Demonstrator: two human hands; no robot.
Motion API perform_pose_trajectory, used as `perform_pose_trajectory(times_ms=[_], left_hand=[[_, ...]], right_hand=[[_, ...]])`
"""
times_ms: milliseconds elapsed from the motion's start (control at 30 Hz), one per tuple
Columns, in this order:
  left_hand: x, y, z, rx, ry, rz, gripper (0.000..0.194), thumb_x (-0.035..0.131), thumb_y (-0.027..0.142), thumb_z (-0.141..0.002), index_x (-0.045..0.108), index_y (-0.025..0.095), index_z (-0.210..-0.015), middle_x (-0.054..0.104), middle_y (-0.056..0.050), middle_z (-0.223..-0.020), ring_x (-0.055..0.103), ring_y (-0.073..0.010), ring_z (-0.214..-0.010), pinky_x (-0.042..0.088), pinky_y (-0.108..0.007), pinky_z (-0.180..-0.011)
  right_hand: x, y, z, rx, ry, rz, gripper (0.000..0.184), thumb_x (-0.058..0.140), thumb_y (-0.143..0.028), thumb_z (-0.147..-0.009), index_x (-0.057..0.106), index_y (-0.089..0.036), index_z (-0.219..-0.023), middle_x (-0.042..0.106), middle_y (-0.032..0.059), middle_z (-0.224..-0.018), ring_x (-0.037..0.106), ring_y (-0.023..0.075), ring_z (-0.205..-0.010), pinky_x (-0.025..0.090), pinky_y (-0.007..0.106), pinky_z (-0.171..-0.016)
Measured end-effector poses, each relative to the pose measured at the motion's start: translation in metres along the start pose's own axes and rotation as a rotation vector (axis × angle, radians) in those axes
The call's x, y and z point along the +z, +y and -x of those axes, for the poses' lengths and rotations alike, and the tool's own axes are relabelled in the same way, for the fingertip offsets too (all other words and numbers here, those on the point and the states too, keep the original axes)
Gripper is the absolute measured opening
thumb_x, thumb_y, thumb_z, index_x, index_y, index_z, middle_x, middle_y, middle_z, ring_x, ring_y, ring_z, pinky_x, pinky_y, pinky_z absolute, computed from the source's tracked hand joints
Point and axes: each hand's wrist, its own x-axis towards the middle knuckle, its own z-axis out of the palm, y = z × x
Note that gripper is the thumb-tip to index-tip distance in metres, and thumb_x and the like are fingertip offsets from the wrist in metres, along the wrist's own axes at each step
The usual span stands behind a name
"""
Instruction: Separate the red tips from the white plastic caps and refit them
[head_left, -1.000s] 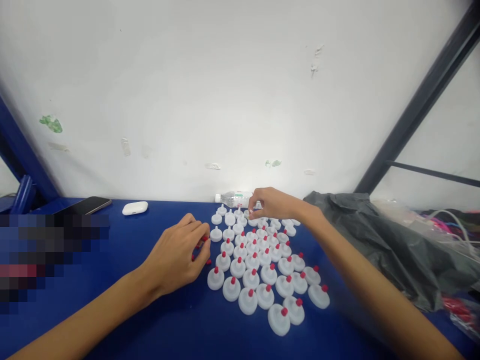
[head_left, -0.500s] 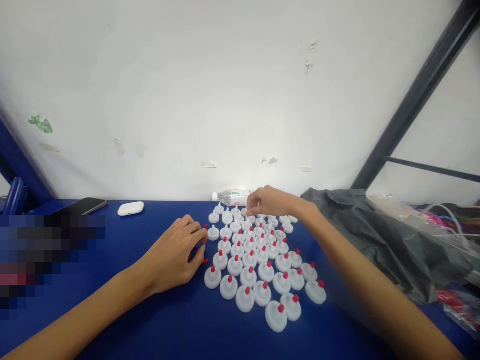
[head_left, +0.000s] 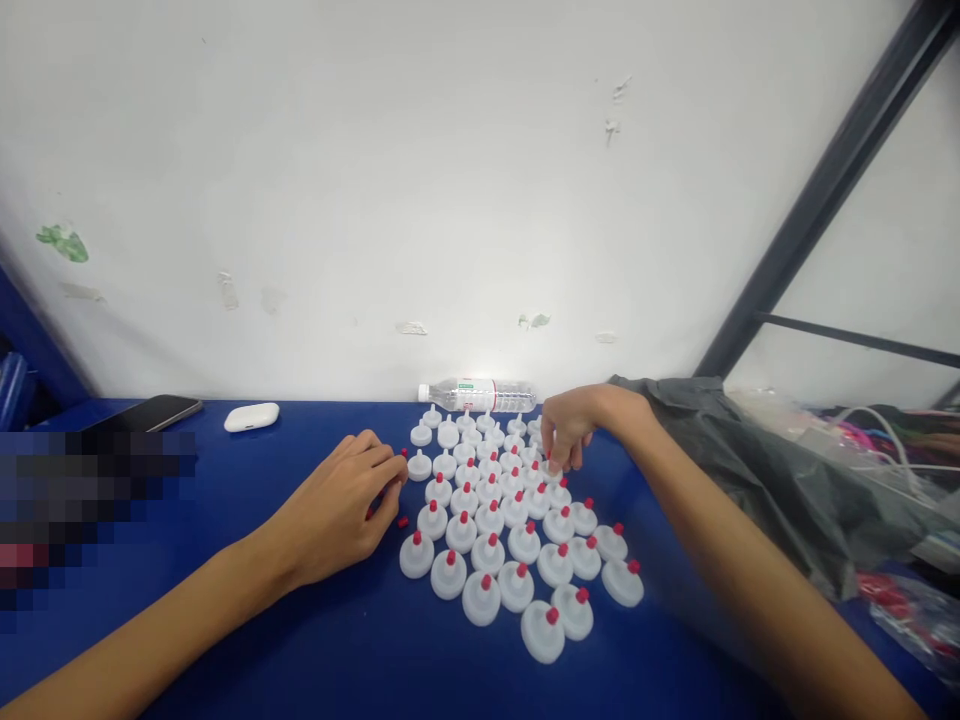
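Many white round plastic lids with pointed spouts stand grouped on the blue table, spouts up. Small red caps sit on the spouts of the nearer ones; several at the back have bare spouts. My right hand reaches down at the group's back right, thumb and fingers pinched on a small red cap at a lid's spout. My left hand rests on the table left of the lids, fingers curled. A loose red cap lies beside its fingertips, and what is under its palm is mostly hidden.
A clear bottle lies on its side against the wall. At the left are a white earbud case and a phone. Dark grey plastic sheeting and a clear bag with red pieces lie at the right.
My right hand has moved right and slightly nearer, from the back middle of the lids to the back right. My left hand stays curled in about the same place.
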Motion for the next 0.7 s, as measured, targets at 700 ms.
perform_pose_trajectory(times_ms=[700], left_hand=[[-0.001, 0.0, 0.0, -0.003, 0.031, -0.007, 0.021, 0.042, 0.02, -0.097, 0.063, 0.018, -0.091, 0.065, -0.007, -0.09, 0.052, -0.0232, -0.089, 0.039, -0.041, -0.082]], right_hand=[[0.007, -0.01, -0.006, -0.003, 0.051, 0.112, 0.031, 0.091, -0.043, -0.052, 0.076, -0.02, -0.068, 0.075, 0.0056, -0.068, 0.071, 0.026, -0.077, 0.051, 0.033, -0.066]])
